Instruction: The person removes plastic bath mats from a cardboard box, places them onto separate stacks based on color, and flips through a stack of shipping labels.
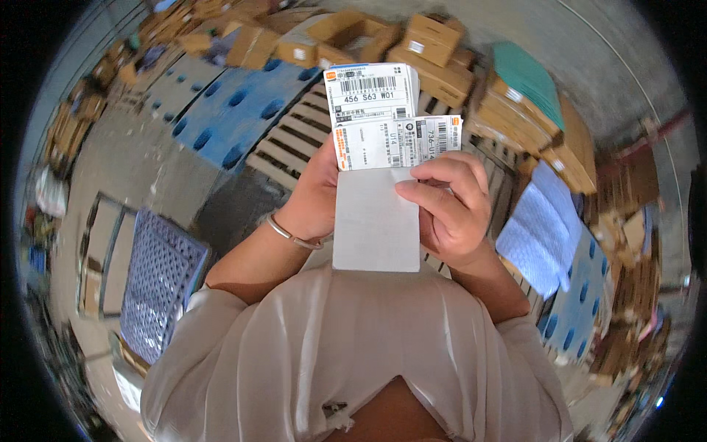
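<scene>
A stack of printed shipping labels (369, 94) is held up before my chest, with my left hand (312, 193) gripping its left edge. Another printed label (397, 142) lies sideways across the stack and juts past its right side. Below it hangs a blank white sheet (375, 226), continuous with or just under the labels; which one I cannot tell. My right hand (455, 204) pinches the right part of the sideways label and blank sheet between thumb and fingers. The stack's underside and my left fingertips are hidden.
Slatted wooden pallets (287, 149) and a blue plastic pallet (237, 105) lie on the floor ahead. Cardboard boxes (516, 110) are piled at the right, one under green material. Blue padded wrap (541, 232) hangs nearby. A dark patterned bundle (160, 282) and metal frame (110, 248) stand left.
</scene>
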A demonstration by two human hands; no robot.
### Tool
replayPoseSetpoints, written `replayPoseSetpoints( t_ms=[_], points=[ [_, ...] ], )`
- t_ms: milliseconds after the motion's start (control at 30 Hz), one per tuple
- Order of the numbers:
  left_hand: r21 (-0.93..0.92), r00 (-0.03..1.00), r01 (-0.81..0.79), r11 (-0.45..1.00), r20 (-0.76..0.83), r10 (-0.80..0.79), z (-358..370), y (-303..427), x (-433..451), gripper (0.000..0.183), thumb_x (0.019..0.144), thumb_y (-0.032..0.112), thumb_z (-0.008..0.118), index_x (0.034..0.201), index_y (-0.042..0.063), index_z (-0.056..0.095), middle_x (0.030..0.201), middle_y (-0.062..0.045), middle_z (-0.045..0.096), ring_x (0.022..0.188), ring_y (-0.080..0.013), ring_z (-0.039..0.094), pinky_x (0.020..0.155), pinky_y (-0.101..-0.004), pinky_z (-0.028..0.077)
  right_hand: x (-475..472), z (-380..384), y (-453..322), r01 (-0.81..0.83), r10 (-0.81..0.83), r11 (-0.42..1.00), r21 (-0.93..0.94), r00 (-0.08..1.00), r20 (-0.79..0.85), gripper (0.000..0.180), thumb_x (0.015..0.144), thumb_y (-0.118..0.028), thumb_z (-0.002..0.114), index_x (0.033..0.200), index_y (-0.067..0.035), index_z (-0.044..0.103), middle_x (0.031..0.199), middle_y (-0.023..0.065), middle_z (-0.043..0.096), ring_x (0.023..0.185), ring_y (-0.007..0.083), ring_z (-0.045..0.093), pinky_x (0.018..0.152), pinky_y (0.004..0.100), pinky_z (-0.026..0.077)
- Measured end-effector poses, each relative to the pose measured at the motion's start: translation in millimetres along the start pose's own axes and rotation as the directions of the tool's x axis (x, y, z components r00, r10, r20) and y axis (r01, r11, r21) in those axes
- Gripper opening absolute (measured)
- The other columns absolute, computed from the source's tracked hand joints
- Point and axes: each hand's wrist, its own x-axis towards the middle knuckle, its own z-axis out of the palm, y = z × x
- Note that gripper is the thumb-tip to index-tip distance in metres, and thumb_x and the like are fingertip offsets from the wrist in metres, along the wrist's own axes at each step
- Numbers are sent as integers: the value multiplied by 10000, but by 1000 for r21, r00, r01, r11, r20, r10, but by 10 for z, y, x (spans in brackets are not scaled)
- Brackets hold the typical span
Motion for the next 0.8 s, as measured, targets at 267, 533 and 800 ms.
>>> replayPoseSetpoints(
  t_ms=[267,533,800],
  points=[
    [121,954,-90,989,-275,120,-306,167,-179,659,839,23,736,1413,42,414,1350,-90,572,1208,-199,570,1017,-366,472,410,608,416,163,-207,940,299,971,121,289,659,-81,741,940,-124,690,1100,39,644,1025,259,590,851,399,437],
    [651,827,10,759,-432,360,-305,285,2,589,845,-12,692,1376,12,438,1248,-63,598,1128,-145,572,988,-326,474,924,1060,805,162,-280,886,435,934,224,593,686,-87,741,1259,-155,603,1221,37,582,1129,263,525,946,436,362],
    [483,622,-176,858,-621,477,-299,78,155,599,835,-30,740,1359,51,462,1278,-93,626,1150,-177,608,974,-338,508,926,1136,1118,343,-457,789,510,882,114,237,724,-159,706,960,-136,714,973,0,601,958,219,533,881,434,361]
  ],
)
